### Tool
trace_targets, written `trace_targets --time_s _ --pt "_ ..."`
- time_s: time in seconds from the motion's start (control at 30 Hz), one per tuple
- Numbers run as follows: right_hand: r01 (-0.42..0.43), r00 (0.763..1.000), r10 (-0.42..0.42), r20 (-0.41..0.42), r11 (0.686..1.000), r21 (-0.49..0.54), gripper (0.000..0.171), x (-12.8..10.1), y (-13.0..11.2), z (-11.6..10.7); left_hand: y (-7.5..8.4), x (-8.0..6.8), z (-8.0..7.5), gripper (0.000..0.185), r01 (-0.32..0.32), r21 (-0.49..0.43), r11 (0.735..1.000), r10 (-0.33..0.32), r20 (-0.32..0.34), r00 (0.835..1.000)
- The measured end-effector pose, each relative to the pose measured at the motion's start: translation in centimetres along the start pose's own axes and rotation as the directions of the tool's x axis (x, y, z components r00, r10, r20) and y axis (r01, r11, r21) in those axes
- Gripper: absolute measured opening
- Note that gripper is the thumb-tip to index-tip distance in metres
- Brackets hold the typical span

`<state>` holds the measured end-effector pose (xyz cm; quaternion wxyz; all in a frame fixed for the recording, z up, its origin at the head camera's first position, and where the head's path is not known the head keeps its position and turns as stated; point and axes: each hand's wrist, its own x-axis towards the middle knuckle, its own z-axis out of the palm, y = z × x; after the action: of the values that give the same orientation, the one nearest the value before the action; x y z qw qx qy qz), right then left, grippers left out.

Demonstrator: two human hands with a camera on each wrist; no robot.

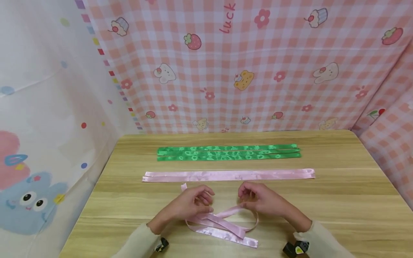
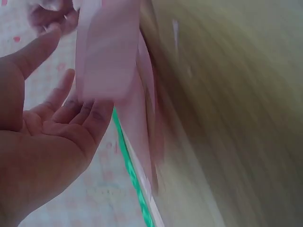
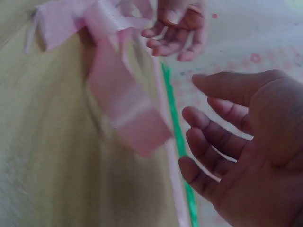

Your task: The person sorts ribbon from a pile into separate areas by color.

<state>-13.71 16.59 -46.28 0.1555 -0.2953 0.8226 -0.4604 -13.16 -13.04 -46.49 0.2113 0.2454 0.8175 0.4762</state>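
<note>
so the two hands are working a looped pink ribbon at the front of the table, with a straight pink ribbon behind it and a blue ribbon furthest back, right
Not quite: the furthest ribbon is green, not blue, as the head view shows. The rest holds: the left hand and right hand are at the looped pink ribbon, with the straight pink ribbon behind it on the table.

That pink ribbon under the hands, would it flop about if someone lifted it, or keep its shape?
The pink ribbon would probably flop: it lies in loose loops and crossed tails on the table. Its satin sheen suggests it may slip through fingers. It looks thin and flat, so likely very light and easily pushed out of shape by the left hand or right hand.
</note>
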Motion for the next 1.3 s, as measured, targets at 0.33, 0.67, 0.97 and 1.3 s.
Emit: trace_targets --time_s 0.33,0.67,0.97,1.3 --pt "-0.084 0.992 0.088 0.088 0.995 -0.049 0.018 0.6 0.6 1.7 0.5 0.8 1.9 0.029 0.065 -0.018 0.998 -0.065 0.037 0.997" --pt "-0.02 0.999 0.023 -0.029 0.997 0.069 0.015 0.5 -1.1 2.3 0.5 0.2 3.1 0.032 0.122 -0.165 0.979 -0.111 0.071 0.991" --pt "-0.019 0.997 0.036 -0.064 0.967 0.255 0.012 0.7 -2.3 1.7 0.8 0.3 2.3 0.029 0.144 -0.431 0.891 -0.097 0.128 0.987" --pt "-0.014 0.999 -0.005 0.049 0.929 0.371 0.019 -0.2 -2.4 -1.2 2.9 -0.3 -0.5 0.034 -0.017 -0.443 0.897 0.01 -0.019 1.0"
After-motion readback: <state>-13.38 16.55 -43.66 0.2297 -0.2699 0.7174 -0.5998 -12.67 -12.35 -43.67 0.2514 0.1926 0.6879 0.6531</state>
